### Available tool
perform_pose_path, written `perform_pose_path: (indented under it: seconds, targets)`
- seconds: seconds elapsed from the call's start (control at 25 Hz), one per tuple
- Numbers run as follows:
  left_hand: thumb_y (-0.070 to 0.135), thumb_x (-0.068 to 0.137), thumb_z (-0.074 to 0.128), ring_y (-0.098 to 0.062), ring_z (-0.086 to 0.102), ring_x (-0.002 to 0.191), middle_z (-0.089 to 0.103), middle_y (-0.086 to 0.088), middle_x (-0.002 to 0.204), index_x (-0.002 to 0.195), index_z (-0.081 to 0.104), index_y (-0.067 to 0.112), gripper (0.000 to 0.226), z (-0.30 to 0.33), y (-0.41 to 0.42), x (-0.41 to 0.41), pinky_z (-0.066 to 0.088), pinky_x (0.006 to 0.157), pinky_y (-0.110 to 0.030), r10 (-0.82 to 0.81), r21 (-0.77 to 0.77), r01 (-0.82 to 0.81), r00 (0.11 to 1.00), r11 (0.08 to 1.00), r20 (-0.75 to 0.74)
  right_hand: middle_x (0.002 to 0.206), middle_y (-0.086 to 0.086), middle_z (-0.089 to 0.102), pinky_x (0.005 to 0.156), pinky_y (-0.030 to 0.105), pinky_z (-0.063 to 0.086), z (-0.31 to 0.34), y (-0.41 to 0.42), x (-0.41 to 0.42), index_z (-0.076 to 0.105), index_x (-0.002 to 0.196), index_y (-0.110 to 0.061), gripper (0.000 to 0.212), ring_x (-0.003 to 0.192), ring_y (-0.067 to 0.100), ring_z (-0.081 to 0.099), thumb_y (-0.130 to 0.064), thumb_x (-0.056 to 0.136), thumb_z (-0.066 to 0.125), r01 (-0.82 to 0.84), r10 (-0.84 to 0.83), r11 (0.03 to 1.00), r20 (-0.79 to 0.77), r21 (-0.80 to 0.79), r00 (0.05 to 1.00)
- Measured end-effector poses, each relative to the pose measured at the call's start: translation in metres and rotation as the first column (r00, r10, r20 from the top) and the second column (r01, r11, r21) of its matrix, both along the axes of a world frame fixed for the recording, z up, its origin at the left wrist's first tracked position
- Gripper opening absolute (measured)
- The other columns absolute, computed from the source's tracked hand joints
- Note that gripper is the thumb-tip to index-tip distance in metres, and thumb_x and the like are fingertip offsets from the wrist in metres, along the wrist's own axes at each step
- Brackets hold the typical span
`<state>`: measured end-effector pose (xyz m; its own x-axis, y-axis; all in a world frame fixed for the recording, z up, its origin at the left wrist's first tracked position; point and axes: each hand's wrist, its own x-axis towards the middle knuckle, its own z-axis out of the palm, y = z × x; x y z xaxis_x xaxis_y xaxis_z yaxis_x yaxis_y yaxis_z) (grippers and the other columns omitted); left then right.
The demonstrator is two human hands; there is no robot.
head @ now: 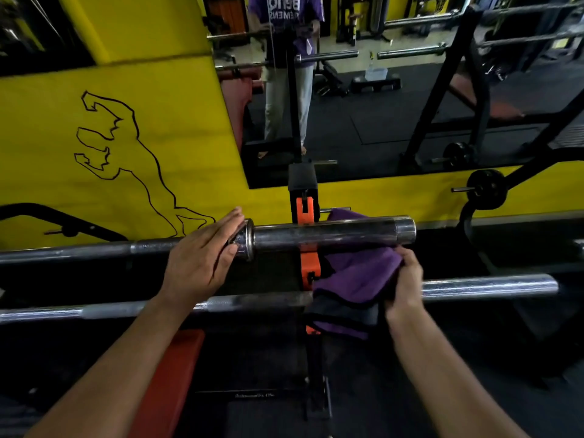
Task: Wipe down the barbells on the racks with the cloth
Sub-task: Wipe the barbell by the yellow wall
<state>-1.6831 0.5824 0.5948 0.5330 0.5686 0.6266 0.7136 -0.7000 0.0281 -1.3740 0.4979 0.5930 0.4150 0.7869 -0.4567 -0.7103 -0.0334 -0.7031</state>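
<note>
Two steel barbells lay across the middle of the frame on a black rack with an orange hook (305, 207). The upper barbell (331, 233) ran from the left edge to its thick sleeve end right of centre; the lower barbell (486, 286) sat below it, nearer the camera, its sleeve reaching toward the right.

The left hand (202, 257) lay at centre left with its fingers straight and flat against the collar of the upper barbell — pressing on it, not curled round it. The right hand (404, 279), at centre right, was bunched around an edge of the purple cloth (357, 273), gripping it just under the upper barbell's sleeve. The cloth was draped behind and beneath that sleeve, and hung down over the lower barbell beside the orange hook.

Behind the rack stood a yellow wall (94, 137) with a black outline drawing at left. A mirror (379, 121) filled the upper centre and right — in it showed a person in a purple shirt and more gym racks. A red bench pad (177, 368) showed at lower left.
</note>
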Motion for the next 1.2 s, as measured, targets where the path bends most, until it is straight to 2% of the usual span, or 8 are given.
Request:
perform_pose_path:
  seconds: [0.24,0.36,0.56,0.84,1.0,1.08,1.12,1.2]
  targets:
    - [0.035,0.108,0.031,-0.017,0.06,0.125,0.051,-0.003,0.152,0.145,0.053,0.008,0.051,-0.002,0.001,0.001,0.046,0.091,-0.027,0.007,0.006,-0.007,1.0,1.0,0.016,0.059,-0.001,0.064,0.05,0.016,0.05,0.022,0.027,0.042,0.057,0.072,-0.02,0.034,0.06,0.018,0.062,-0.023,0.097,0.035,0.193,-0.187,0.976,-0.065,0.102,0.98]
    - [0.036,0.109,0.029,-0.018,0.06,0.126,0.049,-0.002,0.153,0.147,0.05,0.009,0.052,-0.003,0.003,0.0,0.049,0.089,-0.03,0.009,-0.004,-0.009,1.0,1.0,-0.002,0.065,0.002,0.07,0.056,0.02,0.053,0.004,0.03,0.016,0.066,0.076,-0.017,0.05,0.065,0.017,0.067,-0.034,0.105,0.029,0.083,-0.076,0.99,-0.066,0.112,0.995]
    - [0.034,0.107,0.033,-0.015,0.058,0.128,0.048,0.0,0.154,0.149,0.048,0.01,0.05,-0.001,0.001,-0.002,0.04,0.093,-0.021,0.022,-0.028,-0.023,1.0,0.999,-0.02,0.072,-0.001,0.072,0.056,0.018,0.052,0.002,-0.009,-0.02,0.064,0.091,-0.019,0.03,0.069,0.015,0.068,-0.032,0.101,0.038,-0.045,0.051,0.996,-0.079,0.075,0.996]
    - [0.048,0.108,0.022,-0.015,0.048,0.138,0.034,0.006,0.162,0.159,0.031,0.019,0.059,0.005,-0.002,-0.007,0.047,0.1,-0.035,0.029,-0.15,-0.036,0.998,0.988,-0.049,0.104,0.012,0.076,0.091,0.049,0.054,0.032,-0.083,-0.054,0.071,0.104,-0.014,0.028,0.096,0.032,0.07,-0.036,0.098,0.054,-0.103,0.127,0.984,0.17,-0.146,0.977]
    - [0.049,0.108,0.025,-0.015,0.047,0.138,0.024,0.013,0.164,0.161,0.021,0.027,0.058,0.012,-0.002,-0.022,0.045,0.095,-0.031,-0.023,-0.199,0.008,0.997,0.98,-0.07,0.081,0.001,0.058,0.064,0.012,0.048,0.085,-0.074,-0.073,0.06,0.085,-0.021,0.02,0.065,-0.006,0.058,-0.026,0.102,0.052,0.035,-0.057,0.998,0.447,0.058,0.893]
    - [0.044,0.108,0.029,-0.017,0.047,0.139,0.027,0.008,0.165,0.161,0.025,0.024,0.056,0.014,0.0,-0.033,0.048,0.096,-0.031,-0.052,-0.195,0.033,0.995,0.98,-0.09,0.083,-0.004,0.056,0.059,0.004,0.04,0.092,-0.047,-0.083,0.057,0.094,-0.022,0.013,0.059,-0.013,0.05,-0.024,0.104,0.049,-0.116,-0.036,0.982,0.759,0.147,0.651]
    - [0.041,0.108,0.031,-0.019,0.047,0.14,0.029,0.005,0.165,0.16,0.027,0.021,0.056,0.013,0.003,-0.039,0.048,0.099,-0.031,-0.063,-0.176,0.042,0.992,0.983,-0.112,0.096,-0.003,0.062,0.076,0.005,0.041,0.088,-0.03,-0.093,0.056,0.108,-0.024,0.013,0.074,-0.014,0.051,-0.031,0.103,0.046,-0.21,0.004,0.975,0.949,0.066,0.316]
    - [0.038,0.109,0.032,-0.02,0.046,0.14,0.031,0.001,0.164,0.159,0.03,0.017,0.055,0.011,0.008,-0.049,0.045,0.106,-0.032,-0.074,-0.133,0.052,0.984,0.99,-0.165,0.134,0.0,0.056,0.117,0.03,0.027,0.056,-0.003,-0.105,0.045,0.134,-0.027,0.04,0.122,0.004,0.048,-0.048,0.102,0.034,-0.239,0.113,0.954,0.956,-0.18,-0.269]
